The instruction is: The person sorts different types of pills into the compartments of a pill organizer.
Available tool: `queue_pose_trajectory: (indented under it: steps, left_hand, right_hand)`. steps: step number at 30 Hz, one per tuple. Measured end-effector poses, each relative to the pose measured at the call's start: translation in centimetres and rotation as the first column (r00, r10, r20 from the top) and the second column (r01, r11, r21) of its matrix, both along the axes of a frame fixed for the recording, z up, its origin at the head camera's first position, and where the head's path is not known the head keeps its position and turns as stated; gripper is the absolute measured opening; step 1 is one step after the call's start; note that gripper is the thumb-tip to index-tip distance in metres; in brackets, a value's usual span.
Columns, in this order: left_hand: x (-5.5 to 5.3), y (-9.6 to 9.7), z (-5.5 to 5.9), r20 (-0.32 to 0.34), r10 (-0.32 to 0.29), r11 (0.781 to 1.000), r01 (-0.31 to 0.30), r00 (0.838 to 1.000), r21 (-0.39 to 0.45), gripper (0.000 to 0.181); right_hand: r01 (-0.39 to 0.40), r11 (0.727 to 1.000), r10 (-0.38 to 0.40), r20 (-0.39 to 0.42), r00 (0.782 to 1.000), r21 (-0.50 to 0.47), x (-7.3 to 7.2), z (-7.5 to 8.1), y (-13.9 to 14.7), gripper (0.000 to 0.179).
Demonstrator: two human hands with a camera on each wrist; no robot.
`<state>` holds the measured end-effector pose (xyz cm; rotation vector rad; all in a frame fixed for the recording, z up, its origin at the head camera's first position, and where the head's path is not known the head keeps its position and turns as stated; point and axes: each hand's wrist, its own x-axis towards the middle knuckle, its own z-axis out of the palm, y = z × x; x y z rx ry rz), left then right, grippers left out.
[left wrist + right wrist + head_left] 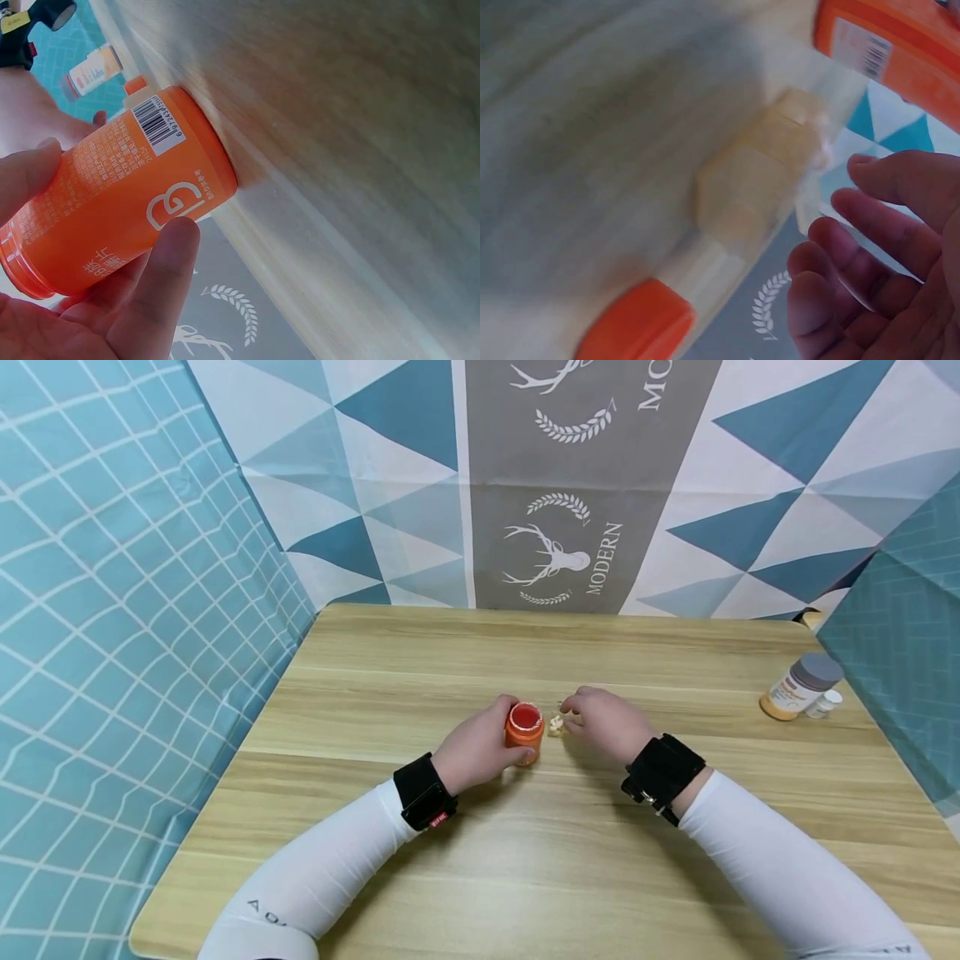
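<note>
My left hand grips an orange bottle printed with white text and a barcode. The bottle stands upright on the table with its top uncapped. In the left wrist view, thumb and fingers lie around the bottle. To its right is a small pale yellow, see-through object, blurred in the right wrist view; its kind is unclear. My right hand hovers close to this pale object, fingers loosely bent and holding nothing. An orange cap lies on the table near the right hand, hidden in the head view.
A larger bottle with a grey lid and a small white bottle stand at the table's right side. The wooden table meets a patterned cloth at the back and a blue tiled cloth at the left.
</note>
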<state>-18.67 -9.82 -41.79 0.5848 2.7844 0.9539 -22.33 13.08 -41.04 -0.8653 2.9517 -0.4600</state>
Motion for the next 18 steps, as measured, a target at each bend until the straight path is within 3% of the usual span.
queue_pose_trajectory:
  steps: [11, 18]
  left_hand:
    - [0.0, 0.0, 0.1, -0.007, -0.007, 1.000, 0.007, 1.000, -0.019, 0.072]
    - [0.0, 0.0, 0.1, -0.016, -0.015, 1.000, 0.014, 1.000, -0.019, 0.072]
  right_hand:
    - [-0.072, 0.997, 0.071, -0.102, 0.992, 0.000, 0.0, -1.6, -0.2, 0.016]
    - [-0.071, 0.997, 0.071, -0.091, 0.993, 0.009, -0.5, -1.5, -0.3, 0.012]
